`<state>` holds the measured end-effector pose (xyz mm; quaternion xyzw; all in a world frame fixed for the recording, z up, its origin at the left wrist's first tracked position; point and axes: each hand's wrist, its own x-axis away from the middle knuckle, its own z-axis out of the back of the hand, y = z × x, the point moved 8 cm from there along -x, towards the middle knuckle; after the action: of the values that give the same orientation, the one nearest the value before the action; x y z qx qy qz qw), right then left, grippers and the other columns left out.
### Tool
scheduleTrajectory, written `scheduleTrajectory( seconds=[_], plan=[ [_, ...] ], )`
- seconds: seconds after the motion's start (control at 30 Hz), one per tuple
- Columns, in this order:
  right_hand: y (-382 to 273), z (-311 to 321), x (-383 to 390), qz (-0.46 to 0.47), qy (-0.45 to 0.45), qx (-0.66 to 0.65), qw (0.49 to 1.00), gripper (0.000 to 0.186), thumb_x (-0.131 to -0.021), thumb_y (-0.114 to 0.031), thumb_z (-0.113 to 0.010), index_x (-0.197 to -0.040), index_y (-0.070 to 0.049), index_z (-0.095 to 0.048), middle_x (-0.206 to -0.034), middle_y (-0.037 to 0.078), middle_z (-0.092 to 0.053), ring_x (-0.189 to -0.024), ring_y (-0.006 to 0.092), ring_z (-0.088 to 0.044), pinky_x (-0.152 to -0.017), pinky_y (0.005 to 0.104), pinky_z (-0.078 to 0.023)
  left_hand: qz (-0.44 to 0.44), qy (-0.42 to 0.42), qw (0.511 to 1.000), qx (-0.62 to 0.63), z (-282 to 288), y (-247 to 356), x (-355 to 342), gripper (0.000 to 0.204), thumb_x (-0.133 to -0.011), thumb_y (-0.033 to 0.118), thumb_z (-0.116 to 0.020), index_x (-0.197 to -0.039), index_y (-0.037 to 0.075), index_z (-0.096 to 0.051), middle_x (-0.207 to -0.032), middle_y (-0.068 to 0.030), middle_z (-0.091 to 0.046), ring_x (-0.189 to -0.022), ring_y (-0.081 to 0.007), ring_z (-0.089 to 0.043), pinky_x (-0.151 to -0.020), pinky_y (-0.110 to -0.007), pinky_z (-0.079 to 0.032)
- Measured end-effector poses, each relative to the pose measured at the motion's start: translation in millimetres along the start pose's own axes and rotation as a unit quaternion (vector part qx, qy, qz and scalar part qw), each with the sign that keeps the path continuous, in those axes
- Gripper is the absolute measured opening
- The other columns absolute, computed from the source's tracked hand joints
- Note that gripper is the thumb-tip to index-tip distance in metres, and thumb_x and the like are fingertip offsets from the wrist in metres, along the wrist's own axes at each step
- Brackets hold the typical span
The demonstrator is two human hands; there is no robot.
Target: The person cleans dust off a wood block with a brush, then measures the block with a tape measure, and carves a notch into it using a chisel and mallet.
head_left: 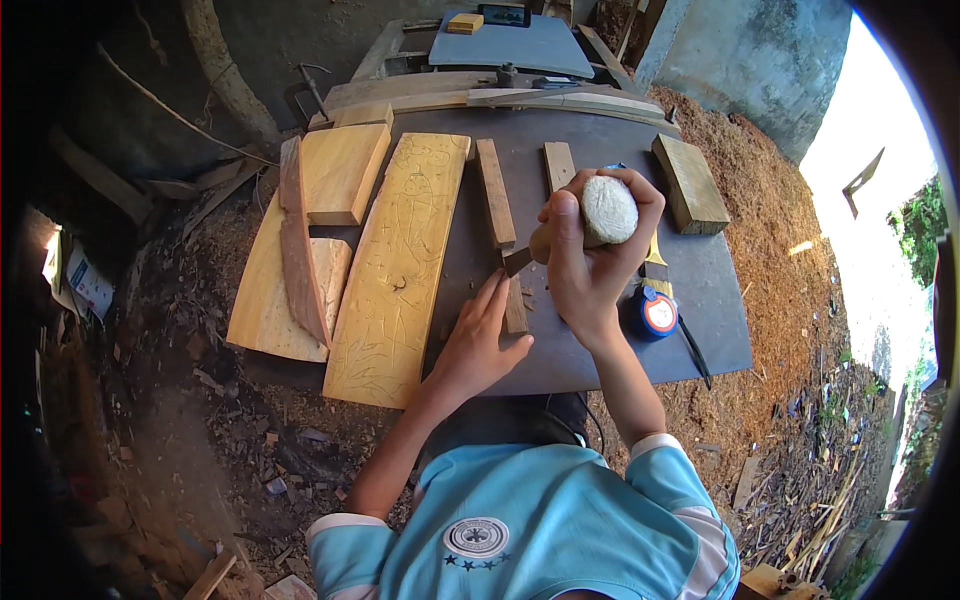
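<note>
My right hand (600, 265) is wrapped round the thick handle of a chisel (518, 262), whose pale, rounded butt end faces up. The flat dark blade slants down to the left and meets a narrow wooden strip (516, 308). Lying low beside the blade is my left hand (478, 345), fingers stretched out and thumb apart, its fingertips at the strip near the cutting edge. Just beyond the blade lies another narrow strip (494, 190). Whether the two strips are one piece is hidden at the blade.
A carved yellow board (395, 280) lies left on the dark table (590, 365), beside stacked wood pieces (345, 170). To the right are a blue tape measure (655, 313), a brush (655, 262) and a wood block (690, 185). Long planks (570, 98) lie along the far edge.
</note>
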<state>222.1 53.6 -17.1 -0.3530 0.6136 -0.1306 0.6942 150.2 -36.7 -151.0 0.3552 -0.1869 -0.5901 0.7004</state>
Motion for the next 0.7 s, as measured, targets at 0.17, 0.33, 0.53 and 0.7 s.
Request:
scheduleTrajectory(
  seconds=[0.17, 0.33, 0.53, 0.7],
  plan=[
    [4.7, 1.8, 3.0, -0.012, 0.018, -0.007, 1.0, 0.039, -0.081, -0.008, -0.063, -0.106, -0.001, -0.035, -0.086, 0.009, -0.051, -0.072, 0.0119, -0.053, -0.063, 0.0245, -0.045, 0.004, -0.007, 1.0, 0.006, -0.8, 0.3, -1.6, 0.08, -0.077, 0.022, -0.065, -0.137, -0.005, -0.02, -0.139, -0.0233, -0.026, -0.118, -0.0423, -0.038, -0.1, -0.044, -0.033],
    [8.4, 1.5, 2.2, -0.053, 0.036, -0.028, 0.998, 0.046, -0.076, -0.014, -0.071, -0.105, 0.001, -0.039, -0.088, 0.009, -0.052, -0.077, 0.0128, -0.053, -0.068, 0.0262, -0.044, 0.001, -0.003, 1.0, 0.006, -0.3, -1.3, -0.9, 0.08, -0.076, 0.022, -0.065, -0.136, -0.005, -0.02, -0.139, -0.0233, -0.026, -0.118, -0.042, -0.038, -0.1, -0.044, -0.033],
    [-4.9, -10.8, 0.3, 0.005, -0.011, 0.008, 1.0, 0.033, -0.085, -0.001, -0.057, -0.107, -0.001, -0.033, -0.084, 0.009, -0.051, -0.066, 0.0113, -0.053, -0.059, 0.0226, -0.045, -0.002, -0.031, 0.998, 0.058, 4.2, -5.0, 1.0, 0.078, -0.077, 0.022, -0.065, -0.136, -0.006, -0.022, -0.139, -0.0237, -0.027, -0.122, -0.0406, -0.036, -0.102, -0.042, -0.032],
    [-5.7, -7.3, 0.7, 0.017, -0.004, 0.024, 1.0, 0.034, -0.085, -0.001, -0.057, -0.108, -0.002, -0.032, -0.085, 0.009, -0.051, -0.067, 0.0112, -0.053, -0.059, 0.0226, -0.045, -0.002, -0.039, 0.998, 0.052, 2.9, -4.1, -1.9, 0.078, -0.077, 0.021, -0.065, -0.136, -0.005, -0.022, -0.138, -0.024, -0.028, -0.123, -0.0406, -0.035, -0.103, -0.042, -0.031]
  ],
)
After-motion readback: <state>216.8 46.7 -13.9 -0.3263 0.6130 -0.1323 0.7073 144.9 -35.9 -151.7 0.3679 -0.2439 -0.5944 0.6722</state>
